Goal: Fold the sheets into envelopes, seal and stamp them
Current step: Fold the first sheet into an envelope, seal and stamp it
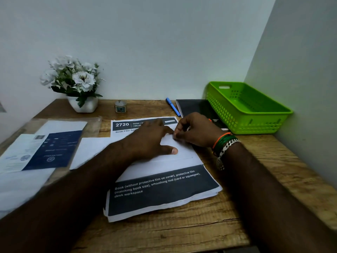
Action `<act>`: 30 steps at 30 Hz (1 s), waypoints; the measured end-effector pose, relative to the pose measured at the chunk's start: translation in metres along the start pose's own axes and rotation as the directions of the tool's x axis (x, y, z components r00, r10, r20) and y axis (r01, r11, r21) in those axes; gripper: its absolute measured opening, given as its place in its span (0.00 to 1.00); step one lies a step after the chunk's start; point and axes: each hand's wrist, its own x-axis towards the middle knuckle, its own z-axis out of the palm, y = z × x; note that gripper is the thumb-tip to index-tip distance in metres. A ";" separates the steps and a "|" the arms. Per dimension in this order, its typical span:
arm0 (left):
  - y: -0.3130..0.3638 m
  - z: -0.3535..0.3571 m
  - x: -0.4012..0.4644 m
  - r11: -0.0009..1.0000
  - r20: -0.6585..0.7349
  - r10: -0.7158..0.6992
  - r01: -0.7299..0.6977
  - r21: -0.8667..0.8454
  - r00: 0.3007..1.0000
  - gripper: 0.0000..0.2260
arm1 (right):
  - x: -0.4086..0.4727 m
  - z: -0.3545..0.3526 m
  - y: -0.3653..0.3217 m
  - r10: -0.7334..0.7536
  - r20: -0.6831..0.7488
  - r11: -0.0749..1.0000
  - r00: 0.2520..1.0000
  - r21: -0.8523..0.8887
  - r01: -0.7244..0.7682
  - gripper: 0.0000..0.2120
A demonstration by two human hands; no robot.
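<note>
A white envelope (182, 152) lies on a stack of printed sheets (160, 190) in the middle of the wooden desk (182, 230). My left hand (151, 141) rests flat on the envelope, fingers straight and thumb out to the right. My right hand (195, 130) has its fingers curled and pinches the envelope's upper edge just beside my left fingertips. Whatever is between those fingertips is too small to make out. A small glue jar (120, 106) stands at the back of the desk.
A clear sleeve with blue and white papers (45, 148) lies at the left. A white flower pot (83, 105) stands at the back left. A blue pen (172, 107), a black notebook (197, 108) and a green basket (248, 108) sit at the back right.
</note>
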 end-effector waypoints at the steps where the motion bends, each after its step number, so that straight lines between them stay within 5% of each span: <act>1: 0.000 0.000 0.000 1.000 -0.001 -0.004 0.004 0.003 1.000 0.32 | -0.001 0.000 -0.001 -0.001 0.006 1.000 1.000 -0.023 0.002 0.05; 18: 0.002 -0.001 -0.002 1.000 0.009 -0.021 0.021 -0.009 1.000 0.33 | 0.011 0.021 0.003 -0.010 -0.161 0.990 0.987 -0.142 -0.013 0.05; 23: 0.001 0.001 -0.001 1.000 -0.008 -0.021 0.021 -0.011 1.000 0.34 | 0.010 0.008 0.006 0.069 -0.261 0.996 0.963 -0.039 -0.082 0.06; 30: -0.001 0.001 -0.003 0.997 -0.057 0.026 -0.030 -0.072 0.998 0.30 | 0.006 -0.003 0.004 0.142 -0.134 0.989 0.981 0.064 -0.135 0.09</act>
